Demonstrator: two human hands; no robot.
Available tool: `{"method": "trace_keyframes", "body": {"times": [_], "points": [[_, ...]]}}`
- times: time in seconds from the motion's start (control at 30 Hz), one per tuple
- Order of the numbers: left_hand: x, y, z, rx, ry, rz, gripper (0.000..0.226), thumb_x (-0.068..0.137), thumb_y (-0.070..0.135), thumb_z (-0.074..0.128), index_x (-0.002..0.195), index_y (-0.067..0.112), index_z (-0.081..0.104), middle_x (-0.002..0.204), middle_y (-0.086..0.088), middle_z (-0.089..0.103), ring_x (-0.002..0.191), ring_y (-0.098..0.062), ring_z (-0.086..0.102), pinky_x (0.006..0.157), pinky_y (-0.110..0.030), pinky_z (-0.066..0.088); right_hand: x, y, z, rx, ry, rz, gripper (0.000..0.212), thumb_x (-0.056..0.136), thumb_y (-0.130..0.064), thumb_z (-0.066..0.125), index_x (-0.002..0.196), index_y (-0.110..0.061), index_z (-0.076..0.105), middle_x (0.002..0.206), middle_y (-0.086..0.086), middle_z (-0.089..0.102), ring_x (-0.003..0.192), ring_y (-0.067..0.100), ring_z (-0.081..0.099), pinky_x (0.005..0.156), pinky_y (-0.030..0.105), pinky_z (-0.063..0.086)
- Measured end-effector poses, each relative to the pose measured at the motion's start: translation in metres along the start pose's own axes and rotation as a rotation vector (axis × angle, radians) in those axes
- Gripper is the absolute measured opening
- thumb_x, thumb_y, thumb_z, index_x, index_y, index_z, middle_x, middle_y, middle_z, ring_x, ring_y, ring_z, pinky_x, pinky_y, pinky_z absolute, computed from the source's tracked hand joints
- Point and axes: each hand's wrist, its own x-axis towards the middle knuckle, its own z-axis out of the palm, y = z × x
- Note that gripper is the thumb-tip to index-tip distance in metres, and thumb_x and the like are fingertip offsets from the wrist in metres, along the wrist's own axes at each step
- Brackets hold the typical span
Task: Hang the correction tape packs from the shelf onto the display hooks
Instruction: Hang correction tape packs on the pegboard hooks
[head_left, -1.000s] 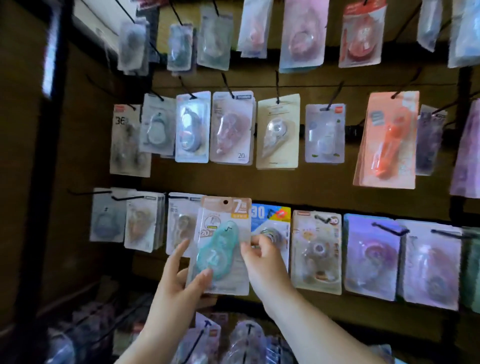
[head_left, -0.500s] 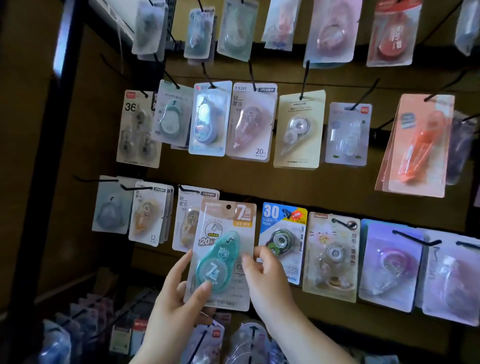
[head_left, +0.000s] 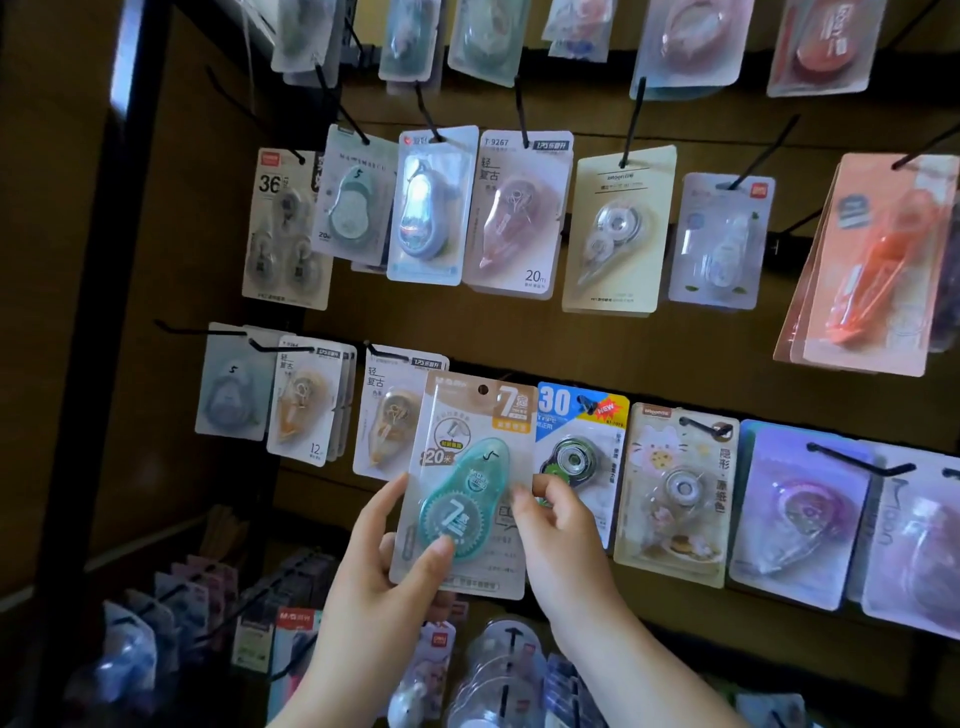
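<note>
Correction tape pack (head_left: 470, 488) stands upright between both hands, just left of the blue "30" pack (head_left: 579, 415) and overlapping its left edge. Left hand (head_left: 379, 566) grips the lower left corner, thumb pressed on the clear blister and fingers behind the card. Right hand (head_left: 558, 525) pinches the right edge between thumb and fingertips.

The step in hand looks like threading. The round hang hole (head_left: 483, 388) at the top centre must meet a hook tip, so hold the card square and push back only once the tip shows through. Whether a free hook waits behind the card, left of the blue pack, cannot be told.

It has a tan header with a large white 7, a badge reading 20, and a teal teardrop dispenser under glossy plastic. Farther back, above the blue pack, more packs hang on black hooks (head_left: 631, 124).
</note>
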Motion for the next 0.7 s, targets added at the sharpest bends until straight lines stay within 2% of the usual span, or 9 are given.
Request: {"method": "trace_keyframes", "body": {"times": [0.13,0.23,0.4,0.53,0.7], "points": [[-0.003,0.001,0.001,-0.005,0.012,0.008,0.047,0.083,0.005,0.058,0.095,0.049,0.044,0.093,-0.001,0.068,0.074,-0.011,0.069,0.057,-0.020,0.057,-0.001,0.002,0.000,0.024,0.003,0.007,0.018,0.093,-0.025,0.045,0.077,-0.022,0.052,0.080,0.001,0.063,0.075,0.016,0.059,0.065,0.026,0.048],[-0.004,0.002,0.001,0.004,0.036,0.017,0.046,0.083,0.005,0.059,0.092,0.048,0.045,0.089,0.001,0.069,0.072,-0.002,0.069,0.061,-0.024,0.055,0.000,0.001,0.000,0.031,0.008,0.007,0.018,0.094,-0.025,0.045,0.077,-0.022,0.052,0.079,0.000,0.064,0.075,0.015,0.059,0.063,0.024,0.048],[-0.003,0.007,0.003,0.047,0.048,0.040,0.047,0.081,0.007,0.062,0.092,0.050,0.045,0.086,0.000,0.069,0.068,-0.005,0.069,0.063,-0.029,0.058,0.002,-0.001,0.001,0.067,0.010,0.007,0.019,0.094,-0.023,0.044,0.078,-0.021,0.054,0.078,0.001,0.063,0.076,0.018,0.058,0.067,0.030,0.048],[-0.001,0.010,0.004,0.063,0.045,0.043,0.045,0.080,0.012,0.064,0.093,0.051,0.045,0.084,0.003,0.069,0.071,-0.005,0.069,0.068,-0.034,0.058,0.004,-0.004,-0.001,0.095,0.001,0.018,0.020,0.094,-0.023,0.044,0.078,-0.021,0.055,0.074,-0.003,0.063,0.071,0.016,0.059,0.066,0.029,0.049],[-0.001,0.003,-0.001,-0.001,0.068,-0.020,0.043,0.081,0.010,0.062,0.100,0.045,0.049,0.087,0.000,0.070,0.068,-0.016,0.069,0.062,-0.033,0.058,0.005,0.001,0.002,0.016,-0.019,0.004,0.019,0.093,-0.023,0.044,0.077,-0.018,0.051,0.085,0.020,0.062,0.076,0.022,0.054,0.068,0.033,0.044]]}}
